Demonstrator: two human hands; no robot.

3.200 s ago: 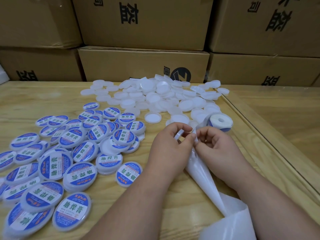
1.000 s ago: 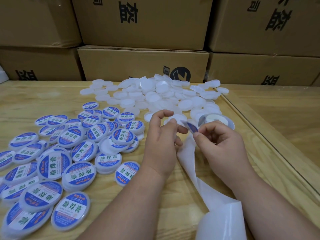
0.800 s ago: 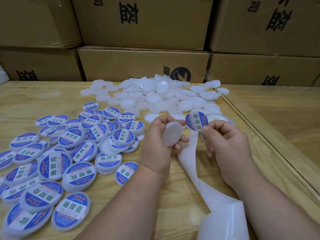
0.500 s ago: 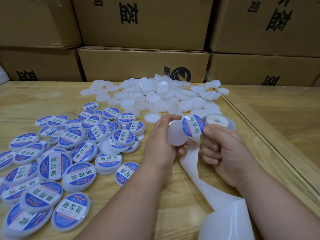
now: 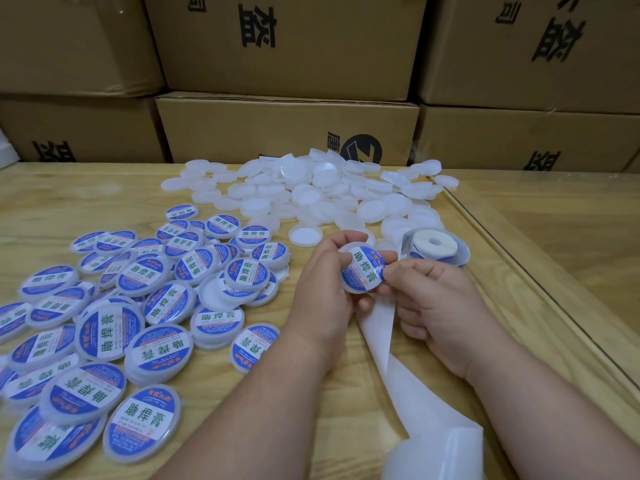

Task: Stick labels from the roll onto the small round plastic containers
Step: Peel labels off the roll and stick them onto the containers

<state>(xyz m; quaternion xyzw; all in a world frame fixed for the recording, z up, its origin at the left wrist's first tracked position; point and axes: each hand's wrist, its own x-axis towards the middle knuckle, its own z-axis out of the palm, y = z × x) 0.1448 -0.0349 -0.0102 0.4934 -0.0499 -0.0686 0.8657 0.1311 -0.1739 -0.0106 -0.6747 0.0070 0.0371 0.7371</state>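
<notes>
Holding small round translucent plastic container (image 5: pixel 360 271) w/ blue-white round label (image 5: pixel 363 269) on top: left hand (image 5: pixel 320 289) grips rim, right hand (image 5: pixel 429 299) pinches far edge. Light, stiff, prob. slick; hold by rim. Label roll (image 5: pixel 434 245) just beyond right hand.

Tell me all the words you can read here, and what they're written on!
"助焊膏": green letters on the blue and white label of the container held in both hands, and on the labelled containers heaped at left.
Small orange and blue print on those labels: too small to read.
Big black characters on the cardboard boxes: upside down and cut off, not readable.
Round black logo on one box: partly hidden.
</notes>
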